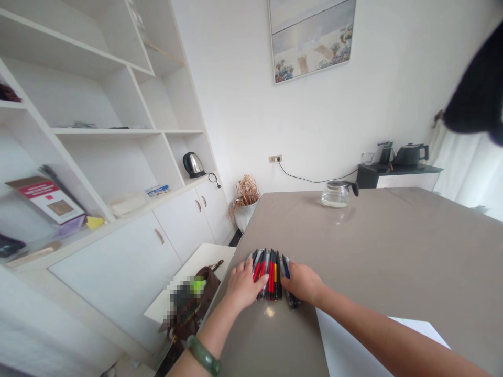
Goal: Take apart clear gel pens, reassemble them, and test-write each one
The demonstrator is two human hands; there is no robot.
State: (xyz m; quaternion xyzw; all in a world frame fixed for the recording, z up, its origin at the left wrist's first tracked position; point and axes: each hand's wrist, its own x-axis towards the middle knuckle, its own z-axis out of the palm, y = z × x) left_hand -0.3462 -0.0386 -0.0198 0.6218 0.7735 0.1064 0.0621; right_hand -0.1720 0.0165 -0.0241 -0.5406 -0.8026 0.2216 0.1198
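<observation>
Several pens (271, 275) lie side by side in a row on the brown table, in black, red, grey, blue and yellow. From the left side, my left hand (244, 283) curls its fingers around the row's outer edge, its thumb resting over the pens. Against the right end, my right hand (302, 281) has its fingers bent round the dark and blue pens there, a few of which slant out below it. Parts of the outer pens are hidden beneath both hands. A green bangle (203, 356) circles my left wrist.
White paper (349, 345) lies under my right forearm. A glass pot (335, 195) stands on the table's (377, 246) far side. Left of the table's edge, a brown bag (208, 285) rests on a white surface. Shelves (106, 131) line the left wall.
</observation>
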